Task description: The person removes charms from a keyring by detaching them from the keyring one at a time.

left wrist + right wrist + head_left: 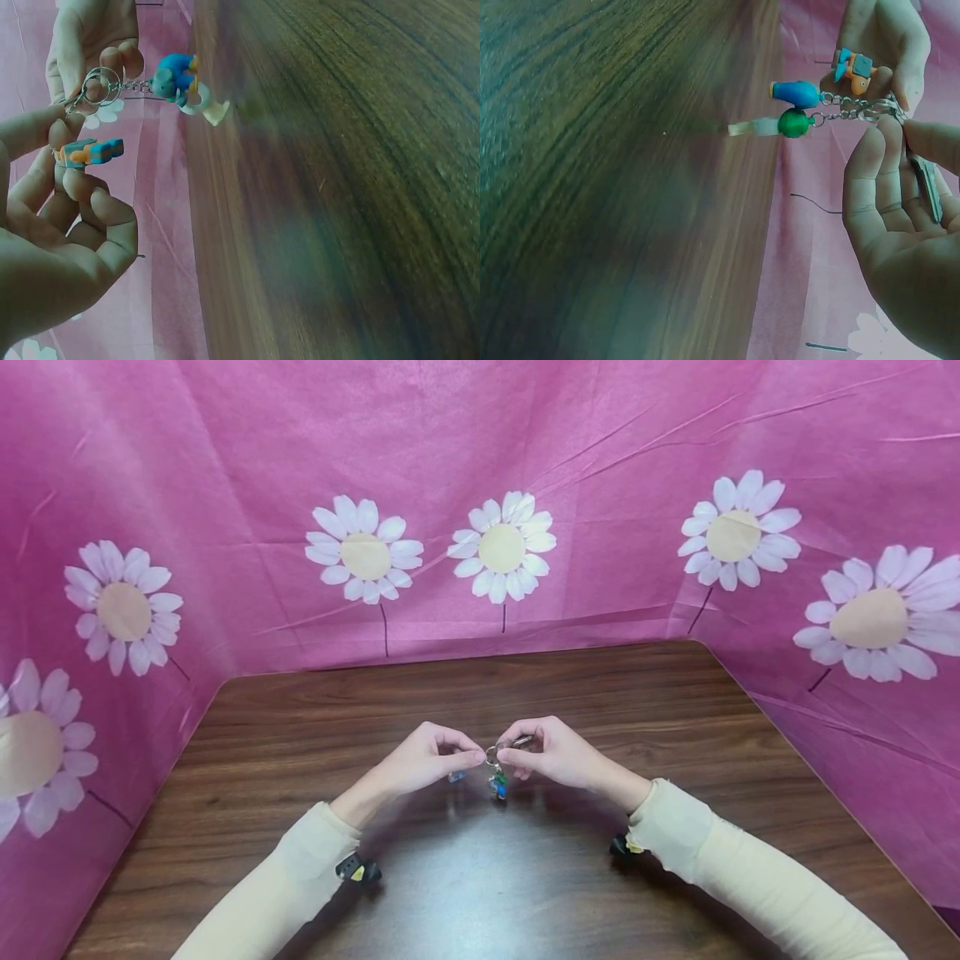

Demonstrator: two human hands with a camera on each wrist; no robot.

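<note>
Pink daisy-printed cloth backs a table. At frame centre, the left hand pinches a key ring, an orange-and-teal charm below; two charms dangle; just right, the right hand pinches the ring, a key along its fingers.

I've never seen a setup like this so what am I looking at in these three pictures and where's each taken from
There's no robot, just a person's two bare hands. The wide picture comes from a camera worn on the head; the other two come from cameras on each wrist. The left hand and right hand pinch metal key rings. A blue figurine and a green-and-white figurine dangle from them; an orange-and-blue figurine hangs by the left hand. What looks like a key lies in the right hand. Everything is held above a wood-grain table, with pink daisy-print cloth behind.
</note>
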